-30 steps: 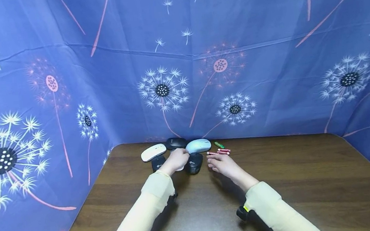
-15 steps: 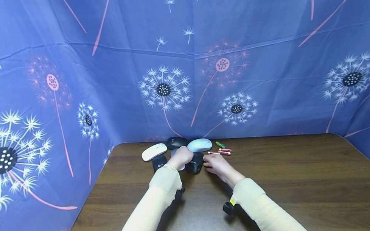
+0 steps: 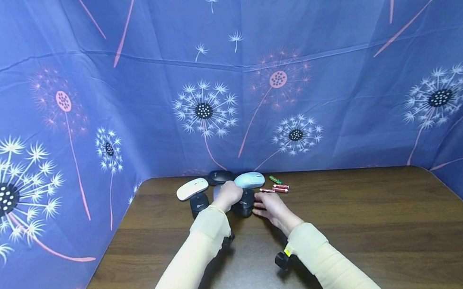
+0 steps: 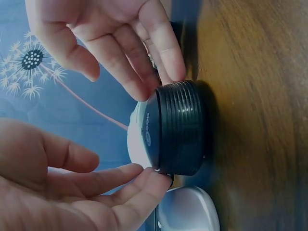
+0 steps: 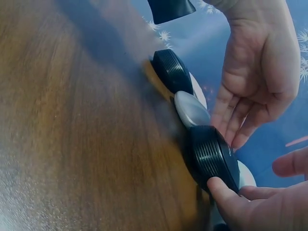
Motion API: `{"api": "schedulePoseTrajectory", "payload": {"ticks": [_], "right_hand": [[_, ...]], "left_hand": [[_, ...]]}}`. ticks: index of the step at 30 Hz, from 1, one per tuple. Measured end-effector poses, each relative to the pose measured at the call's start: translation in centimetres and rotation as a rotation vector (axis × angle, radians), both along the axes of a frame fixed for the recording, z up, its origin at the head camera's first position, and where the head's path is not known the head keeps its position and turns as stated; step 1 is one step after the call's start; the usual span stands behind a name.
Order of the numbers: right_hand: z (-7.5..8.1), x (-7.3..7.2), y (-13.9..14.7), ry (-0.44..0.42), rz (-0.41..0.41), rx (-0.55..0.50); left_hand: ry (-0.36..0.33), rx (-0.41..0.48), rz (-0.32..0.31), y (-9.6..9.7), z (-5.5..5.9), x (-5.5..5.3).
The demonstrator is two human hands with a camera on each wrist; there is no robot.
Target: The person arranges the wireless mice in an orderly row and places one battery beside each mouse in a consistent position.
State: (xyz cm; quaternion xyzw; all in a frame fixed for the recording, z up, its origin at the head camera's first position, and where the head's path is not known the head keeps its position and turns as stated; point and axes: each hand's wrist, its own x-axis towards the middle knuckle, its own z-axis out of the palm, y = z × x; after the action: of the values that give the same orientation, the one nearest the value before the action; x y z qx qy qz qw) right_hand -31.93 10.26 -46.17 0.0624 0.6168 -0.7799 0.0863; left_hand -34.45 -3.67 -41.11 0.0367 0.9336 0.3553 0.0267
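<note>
A black computer mouse [image 3: 244,203] with ribbed sides [image 4: 182,127] stands on the table between my two hands. My left hand [image 3: 229,194] touches its left side with extended fingertips. From the right, my right hand [image 3: 274,210] touches the opposite side, its fingers fairly straight and its thumb apart from the mouse in the left wrist view. A silver-grey mouse [image 5: 191,109] lies just left of it, partly covered by my left hand in the head view. Close behind sits a light blue mouse [image 3: 249,180].
Another black mouse [image 3: 199,203] and a white mouse [image 3: 192,189] lie at the left of the cluster, with a flat black mouse [image 3: 220,177] at the back. Red batteries [image 3: 280,188] and a green battery [image 3: 275,179] lie to the right. A patterned blue cloth [image 3: 340,118] hangs behind the table.
My left hand has shifted right, from over the silver-grey mouse to the black mouse's left side. My right hand has moved left, away from the batteries, to its right side.
</note>
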Motion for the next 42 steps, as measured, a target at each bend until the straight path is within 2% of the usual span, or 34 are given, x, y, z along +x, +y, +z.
{"api": "schedulePoseTrajectory", "payload": {"ticks": [1,6,11,13,16,19,22,27,32,38,42], "right_hand": [[1.1,0.6,-0.4,-0.039,-0.032,0.028],[1.8,0.6,-0.4,-0.07,-0.04,0.036],[2.5,1.1,-0.2,-0.051,-0.042,0.04],[2.6,1.2,-0.1,-0.034,-0.052,0.038],[2.8,1.4,0.0,-0.006,-0.054,0.036],[2.8,1.4,0.1,-0.004,-0.057,0.029],[2.8,1.4,0.1,-0.001,-0.054,0.024],[2.8,2.0,0.1,0.011,-0.044,0.038],[2.8,2.6,0.1,0.042,-0.023,0.07],[2.4,3.2,0.2,0.105,-0.013,0.096],[1.9,3.4,0.3,0.134,-0.028,0.109]], "left_hand": [[0.001,0.009,0.01,0.0,0.1,0.2],[0.049,0.02,0.035,-0.1,0.2,0.3],[0.126,-0.061,0.025,-0.5,0.0,0.2],[0.139,-0.051,0.027,-0.7,0.0,0.5],[0.119,0.051,0.048,-1.0,0.1,0.9],[0.069,0.187,0.069,-1.3,0.2,1.3],[0.042,0.277,0.083,-1.4,0.3,1.6],[0.02,0.325,0.08,-1.6,0.2,2.3],[0.035,0.363,0.068,-1.9,-0.3,3.1],[-0.038,0.511,0.078,-2.3,-1.0,3.9],[-0.077,0.572,0.078,-2.6,-1.3,4.1]]}}
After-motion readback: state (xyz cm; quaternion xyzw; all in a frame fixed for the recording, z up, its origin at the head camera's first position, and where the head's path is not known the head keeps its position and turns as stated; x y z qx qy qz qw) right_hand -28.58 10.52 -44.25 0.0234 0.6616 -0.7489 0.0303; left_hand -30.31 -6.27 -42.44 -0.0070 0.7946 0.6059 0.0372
